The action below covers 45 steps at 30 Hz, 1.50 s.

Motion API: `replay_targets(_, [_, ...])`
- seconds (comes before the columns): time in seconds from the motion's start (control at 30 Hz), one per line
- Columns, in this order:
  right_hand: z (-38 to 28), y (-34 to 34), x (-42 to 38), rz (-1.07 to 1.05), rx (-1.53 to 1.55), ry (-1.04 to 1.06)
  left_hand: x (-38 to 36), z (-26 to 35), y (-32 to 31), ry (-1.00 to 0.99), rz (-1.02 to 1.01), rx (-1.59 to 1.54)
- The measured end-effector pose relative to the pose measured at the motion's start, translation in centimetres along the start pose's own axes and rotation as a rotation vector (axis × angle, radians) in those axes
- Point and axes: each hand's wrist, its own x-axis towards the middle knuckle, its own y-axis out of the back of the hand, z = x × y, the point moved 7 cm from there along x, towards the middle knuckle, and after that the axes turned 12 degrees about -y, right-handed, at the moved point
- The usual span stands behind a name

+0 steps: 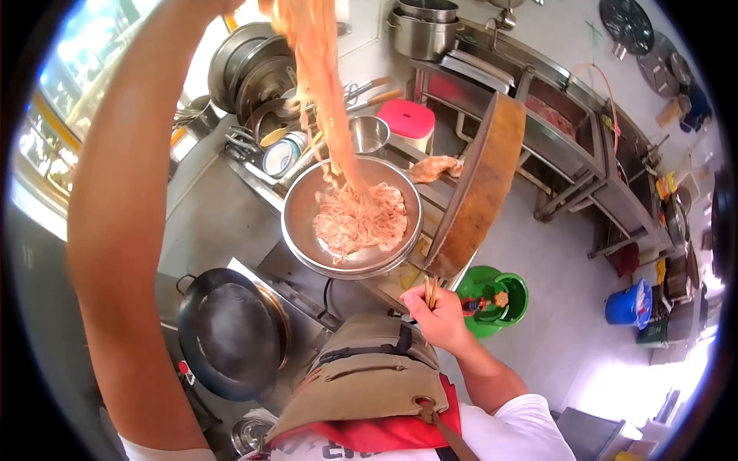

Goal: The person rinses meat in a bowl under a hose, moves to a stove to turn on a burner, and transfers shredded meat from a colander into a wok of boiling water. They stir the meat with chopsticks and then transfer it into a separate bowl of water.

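Observation:
Pale pink-orange strips that look like shredded raw meat (pixel 360 219) lie in a wide metal bowl (pixel 300 201). A long column of the same strips, blurred by motion, stretches from the bowl up past the top edge. Beside that column's top, my left hand (pixel 229 6) is raised; only a sliver of it shows and its fingers are out of frame. My right hand (pixel 440 316) is closed around thin wooden sticks that look like chopsticks (pixel 432 290), low and to the right of the bowl.
A thick round wooden chopping block (pixel 480 184) stands on edge right of the bowl, with a piece of meat (pixel 436 169) beside it. A black wok (pixel 231 334) sits lower left. Nearby are a pink-lidded container (pixel 406 119), a green bucket (pixel 516 296) and metal sinks (pixel 565 146).

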Motion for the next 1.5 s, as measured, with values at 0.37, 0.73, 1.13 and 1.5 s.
replay_targets(0.37, [2.5, 0.5, -2.2, -0.020, 0.015, -0.128, -11.3, -26.8, -25.5, 0.284, -0.452, 0.255])
replay_targets(0.73, [4.0, 3.1, -1.0, 0.018, -0.003, -0.183, -14.1, -23.8, -41.5, 0.226, -0.801, 0.488])
replay_targets(1.13, [1.3, 1.2, 1.3, -0.100, -0.117, -0.091, -6.6, -20.6, -22.4, -0.052, -0.375, 0.006])
replay_targets(1.5, [-1.2, -1.0, 1.5, -0.101, -0.071, -0.009, 2.5, -9.4, -1.6, 0.295, 0.157, -0.603])
